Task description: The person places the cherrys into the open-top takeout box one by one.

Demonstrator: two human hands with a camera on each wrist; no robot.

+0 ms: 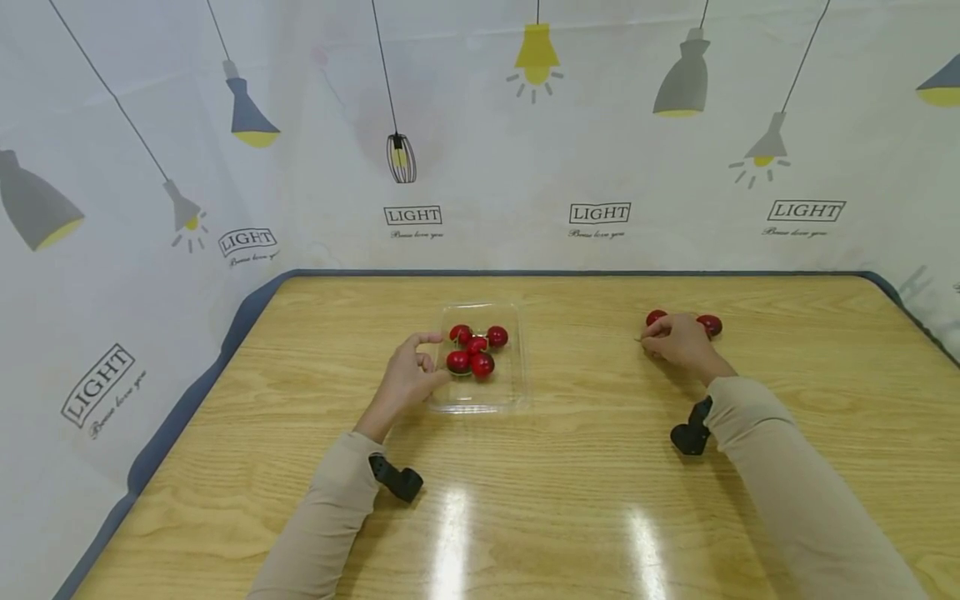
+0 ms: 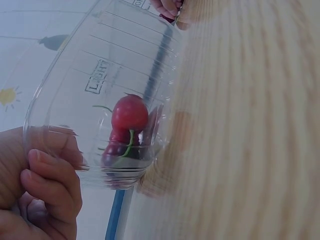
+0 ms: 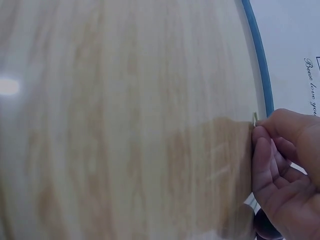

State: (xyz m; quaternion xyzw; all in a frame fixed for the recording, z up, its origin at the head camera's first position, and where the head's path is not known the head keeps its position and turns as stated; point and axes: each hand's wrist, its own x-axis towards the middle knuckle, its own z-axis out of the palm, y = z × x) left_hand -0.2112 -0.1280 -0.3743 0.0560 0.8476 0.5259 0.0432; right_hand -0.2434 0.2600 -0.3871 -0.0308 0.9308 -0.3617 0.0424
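A clear plastic tray (image 1: 483,398) lies at the table's middle and holds several red cherries (image 1: 474,350). My left hand (image 1: 435,358) grips the tray's left rim. In the left wrist view its curled fingers (image 2: 52,175) clasp the clear wall (image 2: 100,60), and a cherry (image 2: 130,113) with a green stem shows inside. Off to the right, my right hand (image 1: 649,337) rests among two loose cherries (image 1: 709,324) on the wood. Its fingertips (image 3: 262,137) pinch a thin green stem (image 3: 255,119); the fruit on that stem is hidden by the hand.
The wooden table (image 1: 570,517) has a blue edge (image 1: 187,400) and is walled by a white curtain printed with lamps (image 1: 600,150) at the back and left. A black camera mount sits on each wrist (image 1: 397,480).
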